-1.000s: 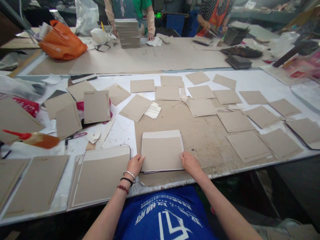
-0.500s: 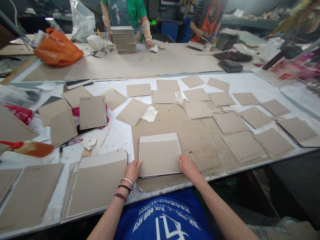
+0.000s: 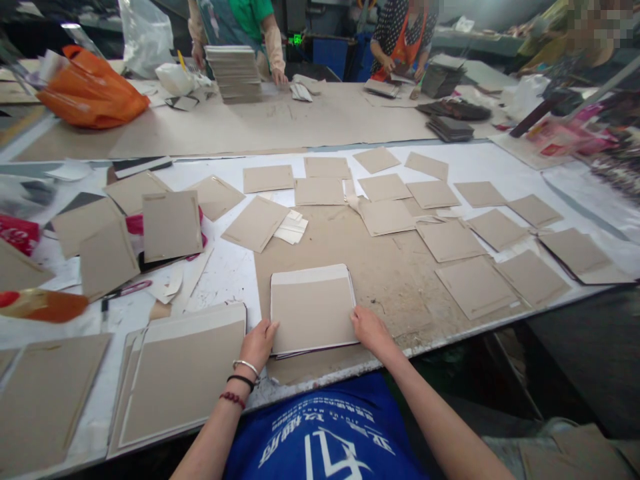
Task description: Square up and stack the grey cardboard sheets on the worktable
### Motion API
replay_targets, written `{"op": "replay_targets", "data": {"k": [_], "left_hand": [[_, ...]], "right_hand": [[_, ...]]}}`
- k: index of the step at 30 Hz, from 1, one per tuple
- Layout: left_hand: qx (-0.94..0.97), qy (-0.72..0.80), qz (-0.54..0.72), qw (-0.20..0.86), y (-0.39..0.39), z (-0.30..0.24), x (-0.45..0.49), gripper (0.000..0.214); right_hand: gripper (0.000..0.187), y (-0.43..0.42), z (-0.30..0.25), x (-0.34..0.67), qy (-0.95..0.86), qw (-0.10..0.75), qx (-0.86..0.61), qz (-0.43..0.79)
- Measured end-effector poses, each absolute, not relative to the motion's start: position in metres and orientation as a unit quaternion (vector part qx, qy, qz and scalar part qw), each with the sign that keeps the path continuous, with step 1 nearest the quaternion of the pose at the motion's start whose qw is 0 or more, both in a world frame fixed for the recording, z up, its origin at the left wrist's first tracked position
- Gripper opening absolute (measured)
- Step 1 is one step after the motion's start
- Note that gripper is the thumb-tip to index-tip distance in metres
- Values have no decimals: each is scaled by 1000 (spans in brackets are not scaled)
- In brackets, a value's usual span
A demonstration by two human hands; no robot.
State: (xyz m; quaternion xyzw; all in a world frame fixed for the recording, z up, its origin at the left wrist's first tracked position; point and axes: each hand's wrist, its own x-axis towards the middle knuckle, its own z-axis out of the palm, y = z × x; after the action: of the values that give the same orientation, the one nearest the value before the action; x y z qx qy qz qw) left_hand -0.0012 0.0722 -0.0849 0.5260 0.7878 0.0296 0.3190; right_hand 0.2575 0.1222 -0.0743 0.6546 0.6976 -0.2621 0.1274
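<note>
Head view, work table inventory. Item: stack of greyboard panels (image 3: pixel 313 310), top panel tan with a white band along its far edge, dark edges showing beneath; lying flat near the table's near edge. Left hand (image 3: pixel 259 345): open, fingers together, against the stack's left edge, no firm grip shown. Right hand (image 3: pixel 371 331): open, fingertips on the stack's near right corner, likewise not visibly gripping. Surface: brown kraft mat (image 3: pixel 395 280) on a white worktable (image 3: pixel 225 280), with loose greyboard squares (image 3: pixel 450 240) spread across both. Far side: second table with a tall board stack (image 3: pixel 233 73), a co-worker in a green shirt (image 3: pixel 235 13), another in an orange apron (image 3: pixel 403 33). Far left: orange plastic bag (image 3: pixel 90 90).
</note>
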Motion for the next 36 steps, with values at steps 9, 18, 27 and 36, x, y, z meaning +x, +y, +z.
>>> {"op": "replay_targets", "data": {"k": [9,18,27,36], "left_hand": [[524,791,33,314,71,-94,-3,25],[519,791,34,322,73,-91,-3,26],[512,795,23,323,75,-85,-2,27],[507,812,30,288,68,-87,2,32]], "right_hand": [[17,125,-81,259,706,135,645,-259],[17,124,-79,258,706,142,647,-251],[16,124,-81,258,704,139,649,-252],[16,120,-71,251,696,142,672,-209]]}}
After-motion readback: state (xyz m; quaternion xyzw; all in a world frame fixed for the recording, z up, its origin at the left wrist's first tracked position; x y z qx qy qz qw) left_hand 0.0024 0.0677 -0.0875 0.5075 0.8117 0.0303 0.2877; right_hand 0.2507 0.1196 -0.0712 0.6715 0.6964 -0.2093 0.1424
